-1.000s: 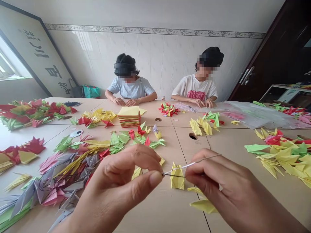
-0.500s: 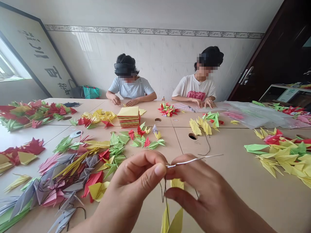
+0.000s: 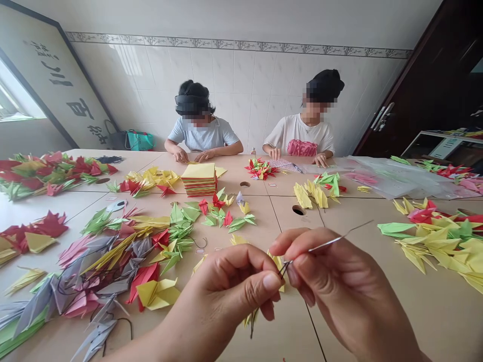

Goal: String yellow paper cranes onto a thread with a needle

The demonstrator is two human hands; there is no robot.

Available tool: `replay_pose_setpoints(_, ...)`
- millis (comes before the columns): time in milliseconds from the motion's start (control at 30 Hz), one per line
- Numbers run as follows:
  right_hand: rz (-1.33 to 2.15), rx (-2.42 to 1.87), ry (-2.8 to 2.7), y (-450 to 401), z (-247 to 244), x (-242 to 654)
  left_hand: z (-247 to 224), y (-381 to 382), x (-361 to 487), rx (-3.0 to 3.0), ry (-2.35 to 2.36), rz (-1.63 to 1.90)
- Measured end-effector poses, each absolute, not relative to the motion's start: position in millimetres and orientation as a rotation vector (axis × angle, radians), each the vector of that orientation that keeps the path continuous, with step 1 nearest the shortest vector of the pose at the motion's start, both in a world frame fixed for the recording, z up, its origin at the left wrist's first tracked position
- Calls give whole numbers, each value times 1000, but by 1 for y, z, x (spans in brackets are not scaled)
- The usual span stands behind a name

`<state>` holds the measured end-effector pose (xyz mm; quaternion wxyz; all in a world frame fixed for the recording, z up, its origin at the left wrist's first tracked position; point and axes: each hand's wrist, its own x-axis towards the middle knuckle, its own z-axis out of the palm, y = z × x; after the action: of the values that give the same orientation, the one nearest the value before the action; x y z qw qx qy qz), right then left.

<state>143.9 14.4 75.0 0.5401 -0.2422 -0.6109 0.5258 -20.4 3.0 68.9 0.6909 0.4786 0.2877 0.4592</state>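
In front of me, my right hand [image 3: 339,286] pinches a thin, bent silver needle [image 3: 335,240] that points up to the right. Black thread [image 3: 284,269] spans the small gap between my two hands. My left hand [image 3: 226,296] has thumb and forefinger closed on this thread, and its loose end dangles beneath. Folded yellow paper [image 3: 237,240] shows partly behind my fingers; most of it is hidden. Left of my left hand lie a yellow paper crane [image 3: 158,293] and a heap of grey, pink, green and yellow folded cranes [image 3: 128,256] with black threads.
Two people [image 3: 204,133] sit across the table [image 3: 377,311], their hands on it. A stack of square paper [image 3: 199,180] stands mid-table. More cranes [image 3: 445,241] lie at right and far left. Plastic sheets [image 3: 407,176] cover the back right; a round hole [image 3: 299,210] opens in the tabletop.
My right hand has turned and risen, carrying the needle up and right, away from my left fingertips. My left hand has shifted slightly right and down. The yellow cranes below are now largely covered.
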Motion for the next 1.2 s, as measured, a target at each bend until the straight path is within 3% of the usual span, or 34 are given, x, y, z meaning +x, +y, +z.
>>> replay_pose_setpoints(200, 1659, -478, -1185, 19, 87, 158, 70, 9, -22, 1223, 744, 910)
replay_pose_setpoints(733, 1216, -662, -1223, 20, 112, 186, 60, 24, -26, 1412, 863, 801)
replay_pose_setpoints(1200, 1201, -595, -1143, 18, 117, 186, 56, 28, -26, 1521, 985, 736)
